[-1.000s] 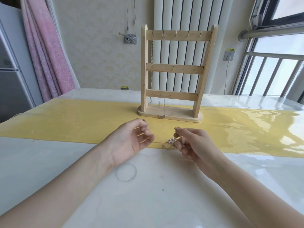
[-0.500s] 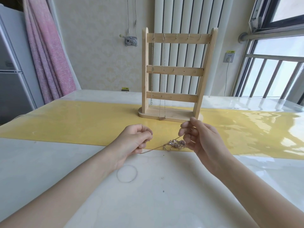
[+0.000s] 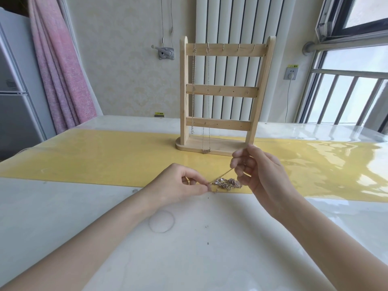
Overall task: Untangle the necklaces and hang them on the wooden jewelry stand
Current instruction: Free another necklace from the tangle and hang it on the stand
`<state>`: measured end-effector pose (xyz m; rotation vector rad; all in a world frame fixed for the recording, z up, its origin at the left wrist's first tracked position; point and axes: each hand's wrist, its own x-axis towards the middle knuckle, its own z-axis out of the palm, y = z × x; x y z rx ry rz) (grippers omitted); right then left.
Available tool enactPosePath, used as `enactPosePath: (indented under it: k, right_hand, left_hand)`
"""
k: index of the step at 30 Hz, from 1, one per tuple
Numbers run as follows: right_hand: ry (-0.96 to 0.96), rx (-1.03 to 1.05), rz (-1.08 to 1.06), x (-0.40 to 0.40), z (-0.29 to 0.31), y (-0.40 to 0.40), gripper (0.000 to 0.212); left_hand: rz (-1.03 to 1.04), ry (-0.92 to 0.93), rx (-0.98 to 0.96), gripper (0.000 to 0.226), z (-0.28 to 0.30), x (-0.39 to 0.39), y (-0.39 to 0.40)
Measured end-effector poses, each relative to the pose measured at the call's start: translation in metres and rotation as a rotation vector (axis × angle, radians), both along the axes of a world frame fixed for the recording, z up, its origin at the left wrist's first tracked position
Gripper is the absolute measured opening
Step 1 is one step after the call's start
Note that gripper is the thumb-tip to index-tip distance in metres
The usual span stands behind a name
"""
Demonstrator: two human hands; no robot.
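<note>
Glossy white bench (image 3: 63, 206) crossed by a yellow runner (image 3: 94, 156), wooden jewelry stand (image 3: 224, 91) set upright on it with two chains (image 3: 207, 101) hung from the top rail, tangled necklaces (image 3: 227, 183) held just above the runner's near edge, one strand pinched by the left hand (image 3: 180, 185), another pinched higher by the right hand (image 3: 260, 171)

You see bright daylight from the window (image 3: 354, 89) on your right, glare on the glossy table (image 3: 327, 164), and bowed edges.
</note>
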<state>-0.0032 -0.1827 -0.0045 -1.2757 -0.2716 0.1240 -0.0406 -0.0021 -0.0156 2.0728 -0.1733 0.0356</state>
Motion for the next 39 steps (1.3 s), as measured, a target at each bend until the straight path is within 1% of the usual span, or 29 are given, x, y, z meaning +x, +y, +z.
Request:
enactPosePath:
  k: [3, 7, 11, 13, 17, 21, 23, 25, 27, 30, 31, 32, 33, 35, 37, 39]
  right_hand:
    - [-0.004, -0.011, 0.001, 0.002, 0.001, -0.003, 0.033]
    - [0.038, -0.064, 0.119, -0.001, 0.000, 0.000, 0.036]
    - [0.039, -0.239, 0.205, -0.004, -0.004, 0.003, 0.038]
    - [0.040, -0.256, 0.208, -0.005, -0.006, 0.005, 0.037]
    - [0.076, -0.197, 0.169, -0.003, -0.009, 0.006, 0.034]
    - [0.090, -0.235, 0.132, -0.003, -0.009, 0.005, 0.035]
    - [0.082, -0.287, 0.132, -0.003, -0.006, 0.004, 0.038]
    - [0.044, -0.367, 0.135, -0.004, -0.004, 0.003, 0.040]
    - [-0.042, -0.474, 0.167, -0.004, -0.002, 0.003, 0.042]
    - [-0.268, -0.763, 0.165, -0.007, 0.001, 0.004, 0.039]
    - [-0.349, -0.863, 0.122, -0.008, 0.001, 0.005, 0.036]
    - [-0.420, -0.920, 0.065, -0.007, 0.001, 0.005, 0.035]
    - [-0.464, -0.924, 0.007, -0.007, 0.000, 0.005, 0.033]
    - [-0.478, -0.833, -0.073, -0.005, -0.001, 0.005, 0.024]
    - [-0.412, -0.686, -0.073, -0.004, -0.001, 0.005, 0.014]
    - [-0.339, -0.571, -0.021, -0.005, -0.003, 0.006, 0.010]
  left_hand:
    - [0.028, -0.034, -0.035, 0.017, 0.002, 0.001, 0.000]
    - [0.080, -0.088, -0.136, 0.010, 0.002, 0.002, 0.001]
    - [0.247, -0.167, -0.242, 0.012, 0.001, 0.006, 0.006]
    - [0.288, -0.181, -0.252, 0.010, 0.002, 0.007, 0.008]
    - [0.305, -0.175, -0.272, 0.008, 0.002, 0.007, 0.009]
    - [0.295, -0.185, -0.288, 0.007, 0.003, 0.006, 0.008]
    - [0.278, -0.194, -0.289, 0.006, 0.003, 0.005, 0.007]
    - [0.263, -0.197, -0.288, 0.005, 0.004, 0.004, 0.006]
    - [0.250, -0.204, -0.282, 0.008, 0.004, 0.004, 0.005]
    - [0.224, -0.215, -0.277, 0.008, 0.004, 0.003, 0.003]
    - [0.219, -0.217, -0.274, 0.007, 0.004, 0.003, 0.002]
    - [0.213, -0.220, -0.264, 0.007, 0.004, 0.003, 0.002]
    - [0.205, -0.223, -0.251, 0.007, 0.003, 0.003, 0.002]
    - [0.182, -0.229, -0.227, 0.008, 0.001, 0.004, 0.001]
    - [0.164, -0.249, -0.197, 0.008, -0.001, 0.004, 0.001]
    - [0.177, -0.296, -0.104, 0.013, -0.002, 0.003, -0.001]
